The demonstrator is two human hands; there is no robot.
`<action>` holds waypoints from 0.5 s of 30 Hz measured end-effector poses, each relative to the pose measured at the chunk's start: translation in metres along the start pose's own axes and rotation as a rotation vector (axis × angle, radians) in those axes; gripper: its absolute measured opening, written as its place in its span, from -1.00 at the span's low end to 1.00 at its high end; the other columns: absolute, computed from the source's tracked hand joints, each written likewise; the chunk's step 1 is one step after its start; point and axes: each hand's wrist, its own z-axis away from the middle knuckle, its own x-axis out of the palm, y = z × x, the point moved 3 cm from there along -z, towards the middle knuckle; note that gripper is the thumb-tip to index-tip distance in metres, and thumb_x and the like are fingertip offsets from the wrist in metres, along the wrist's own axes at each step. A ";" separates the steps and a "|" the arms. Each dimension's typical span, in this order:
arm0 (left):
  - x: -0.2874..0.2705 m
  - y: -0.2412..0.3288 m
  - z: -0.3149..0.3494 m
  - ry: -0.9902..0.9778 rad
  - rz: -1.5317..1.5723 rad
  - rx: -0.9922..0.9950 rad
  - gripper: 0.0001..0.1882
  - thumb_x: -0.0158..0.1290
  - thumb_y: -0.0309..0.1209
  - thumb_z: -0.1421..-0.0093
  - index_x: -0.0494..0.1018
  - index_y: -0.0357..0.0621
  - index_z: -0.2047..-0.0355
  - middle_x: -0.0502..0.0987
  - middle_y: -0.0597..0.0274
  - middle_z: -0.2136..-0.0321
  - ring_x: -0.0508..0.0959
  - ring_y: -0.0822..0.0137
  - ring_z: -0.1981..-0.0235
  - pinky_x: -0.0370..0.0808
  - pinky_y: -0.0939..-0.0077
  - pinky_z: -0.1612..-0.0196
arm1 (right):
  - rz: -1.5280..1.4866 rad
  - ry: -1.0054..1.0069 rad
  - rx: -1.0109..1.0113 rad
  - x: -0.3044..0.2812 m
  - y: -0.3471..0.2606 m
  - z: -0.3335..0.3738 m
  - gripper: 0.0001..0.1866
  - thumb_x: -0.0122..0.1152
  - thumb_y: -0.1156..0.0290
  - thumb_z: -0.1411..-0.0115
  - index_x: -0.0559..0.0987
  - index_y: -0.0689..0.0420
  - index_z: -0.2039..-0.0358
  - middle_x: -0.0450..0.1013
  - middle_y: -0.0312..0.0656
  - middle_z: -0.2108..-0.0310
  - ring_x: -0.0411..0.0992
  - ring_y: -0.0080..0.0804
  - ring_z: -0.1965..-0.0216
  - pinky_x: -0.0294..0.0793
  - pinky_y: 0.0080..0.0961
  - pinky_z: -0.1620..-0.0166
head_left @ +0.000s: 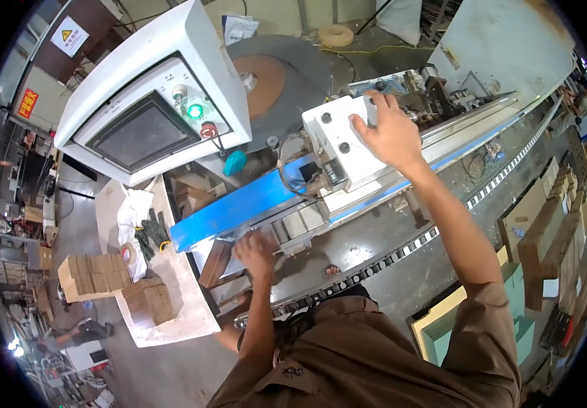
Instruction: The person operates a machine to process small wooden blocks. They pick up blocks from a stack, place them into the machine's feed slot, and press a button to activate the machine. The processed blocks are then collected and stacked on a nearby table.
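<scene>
My right hand [394,136] lies on top of a white metal housing [337,139] on the machine's rail, its fingers spread and curved over the far edge. Lower and to the left, my left hand [255,254] is smeared by motion, so its grip cannot be made out. It is beside a brown cardboard-coloured block [215,264] at the machine's left end; whether it touches the block is unclear. Between the two hands a long blue cover [239,204] slants along the machine.
A white control cabinet [235,88] with a dark screen and a lit green button stands at upper left. Stacked brown pieces [149,301] and a dark glove [152,233] lie on the side table [188,316]. Cartons [545,238] stand at right. A cable chain [375,267] runs before me.
</scene>
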 end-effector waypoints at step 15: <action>-0.084 -0.112 0.021 -0.081 -0.201 -0.225 -0.41 0.19 -0.39 -0.32 0.45 -0.02 -0.37 0.50 0.04 -0.16 0.44 -0.07 -0.22 0.24 -0.07 -0.32 | 0.015 0.054 -0.025 0.005 0.001 -0.001 -0.24 0.20 -0.20 -0.34 0.43 0.06 -0.37 0.45 0.08 -0.27 0.57 0.16 -0.16 0.61 0.00 -0.14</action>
